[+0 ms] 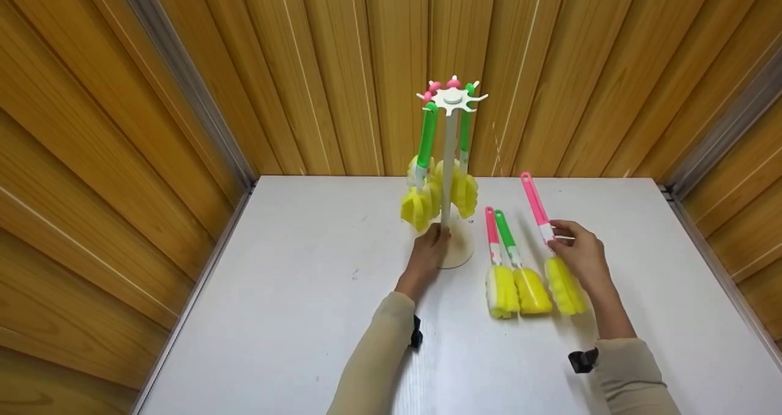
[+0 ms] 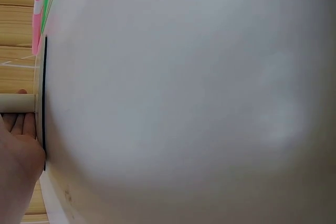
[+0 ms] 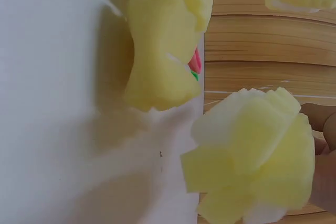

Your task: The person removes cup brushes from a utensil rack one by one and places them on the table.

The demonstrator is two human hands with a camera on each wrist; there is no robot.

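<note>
Pink-handled sponge brush [image 1: 547, 244] pinched by right hand [image 1: 583, 253]; left hand [image 1: 427, 250] fingers curled round rack pole [image 1: 449, 170]; two brushes [image 1: 510, 268] just beside.

Rack stand [image 1: 450, 158] stands upright on table [image 1: 293, 317], centre-rear, brushes hanging [image 1: 426, 158] around its pole. Left hand [image 1: 427, 253] at the pole's foot, on the base. Right of the stand, two brushes [image 1: 510, 268] lie side by side on the table; right of them, a third brush [image 1: 550, 250] held by right hand [image 1: 580, 253].
</note>
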